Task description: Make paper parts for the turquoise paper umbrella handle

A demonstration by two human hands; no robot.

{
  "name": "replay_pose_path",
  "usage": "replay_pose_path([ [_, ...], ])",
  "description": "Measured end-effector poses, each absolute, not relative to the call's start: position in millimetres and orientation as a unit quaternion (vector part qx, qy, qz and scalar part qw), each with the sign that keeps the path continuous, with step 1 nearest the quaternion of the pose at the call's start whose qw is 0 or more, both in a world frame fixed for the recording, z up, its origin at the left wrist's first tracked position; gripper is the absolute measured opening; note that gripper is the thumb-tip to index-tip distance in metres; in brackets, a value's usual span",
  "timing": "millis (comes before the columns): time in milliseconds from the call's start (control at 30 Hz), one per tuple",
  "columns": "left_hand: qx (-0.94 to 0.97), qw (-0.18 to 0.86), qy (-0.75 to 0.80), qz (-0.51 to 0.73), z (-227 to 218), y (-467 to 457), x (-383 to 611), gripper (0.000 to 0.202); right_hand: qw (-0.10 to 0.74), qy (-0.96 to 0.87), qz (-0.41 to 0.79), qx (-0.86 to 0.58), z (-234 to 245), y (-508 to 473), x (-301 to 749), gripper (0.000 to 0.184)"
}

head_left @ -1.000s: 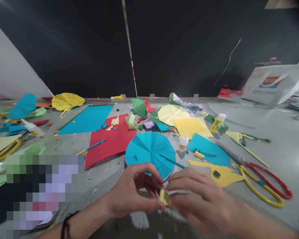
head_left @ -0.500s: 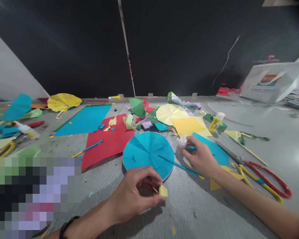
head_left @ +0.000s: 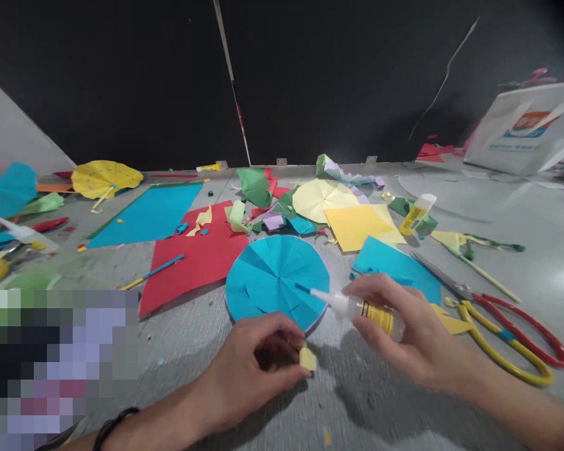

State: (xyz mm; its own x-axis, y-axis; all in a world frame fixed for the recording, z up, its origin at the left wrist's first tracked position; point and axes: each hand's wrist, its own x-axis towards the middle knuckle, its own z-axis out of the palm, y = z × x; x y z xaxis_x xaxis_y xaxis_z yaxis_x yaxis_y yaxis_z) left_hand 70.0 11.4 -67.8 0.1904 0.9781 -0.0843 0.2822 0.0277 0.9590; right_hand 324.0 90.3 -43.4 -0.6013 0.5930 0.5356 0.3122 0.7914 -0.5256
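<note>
My left hand pinches a small folded piece of pale yellow paper between thumb and fingers, low over the table. In my right hand is a clear glue bottle with a yellow label, its white nozzle pointing left. That nozzle reaches over the right side of a round blue pleated paper disc, which lies just beyond my left hand. A thin blue paper stick shows at the nozzle tip; the rest of it is hidden behind the bottle and hand.
Scissors with red and yellow handles lie at the right, near a standing glue stick. Red paper, yellow paper and a cream disc lie beyond. A white bag stands at the back right.
My right hand has lifted the glue bottle and tipped it, so that its nozzle points left over the blue disc. My left hand keeps its pinch on the yellow paper. The view has shifted slightly.
</note>
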Motion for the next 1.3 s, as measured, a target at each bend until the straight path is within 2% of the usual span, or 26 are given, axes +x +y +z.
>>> replay_pose_path([
  [167,0.667,0.397,0.551,0.308,-70,9,65,0.024,0.39,-0.855,0.217,-0.265,-42,88,321,0.009],
  [367,0.752,0.294,0.509,0.299,-71,-4,62,0.02,0.394,-0.776,0.4,-0.288,-41,88,312,0.021],
  [500,0.749,0.311,0.512,0.282,-66,-8,63,0.025,0.349,-0.773,0.441,-0.295,-41,82,308,0.027],
  [600,0.742,0.328,0.513,0.28,-63,-6,64,0.022,0.313,-0.796,0.437,-0.277,-42,75,305,0.017],
  [733,0.736,0.348,0.509,0.28,-62,-3,64,0.021,0.308,-0.826,0.408,-0.238,-44,68,300,0.009],
  [1033,0.725,0.363,0.52,0.269,-59,-3,65,0.022,0.274,-0.862,0.362,-0.226,-47,67,297,0.008],
  [1300,0.727,0.372,0.511,0.269,-60,-2,64,0.022,0.241,-0.88,0.302,-0.277,-45,57,305,0.012],
])
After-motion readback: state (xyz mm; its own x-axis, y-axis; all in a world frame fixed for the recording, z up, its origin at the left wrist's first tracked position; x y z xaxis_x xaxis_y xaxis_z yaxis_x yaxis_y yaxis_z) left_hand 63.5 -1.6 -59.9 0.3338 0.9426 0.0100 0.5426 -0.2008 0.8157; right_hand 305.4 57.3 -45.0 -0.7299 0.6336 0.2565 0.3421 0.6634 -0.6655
